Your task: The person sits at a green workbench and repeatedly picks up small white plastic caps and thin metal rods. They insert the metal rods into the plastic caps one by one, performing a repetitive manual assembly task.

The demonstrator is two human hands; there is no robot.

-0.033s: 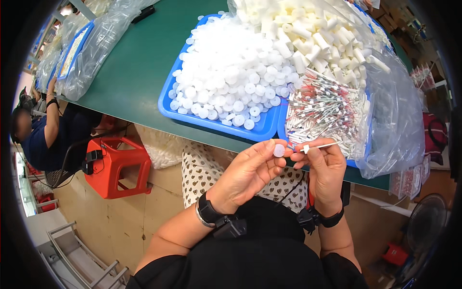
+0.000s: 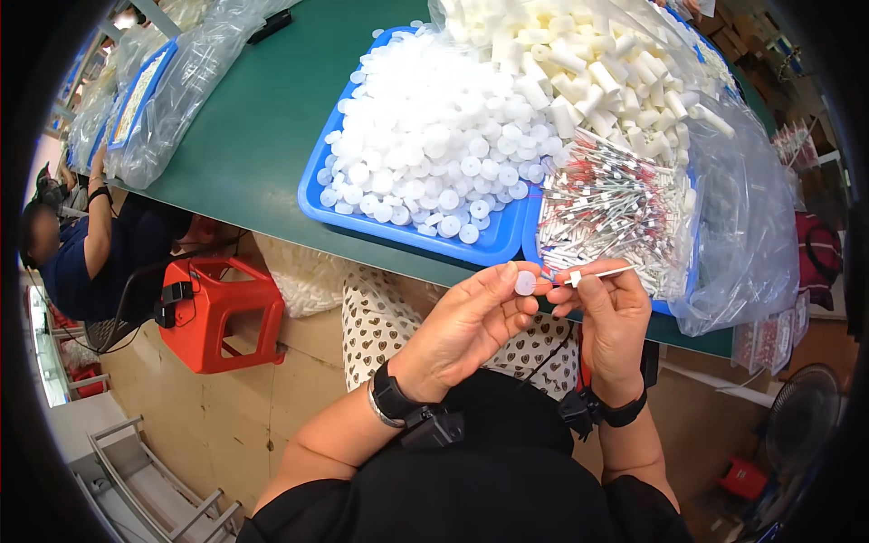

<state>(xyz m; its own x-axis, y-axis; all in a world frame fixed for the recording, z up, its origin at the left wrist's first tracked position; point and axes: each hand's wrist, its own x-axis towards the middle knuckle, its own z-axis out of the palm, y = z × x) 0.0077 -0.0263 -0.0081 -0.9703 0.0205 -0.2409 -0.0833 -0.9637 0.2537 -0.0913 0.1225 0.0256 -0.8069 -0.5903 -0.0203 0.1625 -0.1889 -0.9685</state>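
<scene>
My left hand pinches a small round translucent white disc between thumb and fingertips. Facing it, my right hand grips a thin white stick with a small white collar near its inner end. The stick's inner end points at the disc; whether they touch is too small to tell. Both hands are held in front of the table edge, above my lap. Just beyond them, a blue tray is heaped with similar white discs. Right of it, another blue tray holds many thin sticks with white and red parts.
Cream foam cylinders are piled behind the sticks, with clear plastic sheeting draped at the right. The green table extends left. A red stool stands on the floor near a seated person. A fan is at lower right.
</scene>
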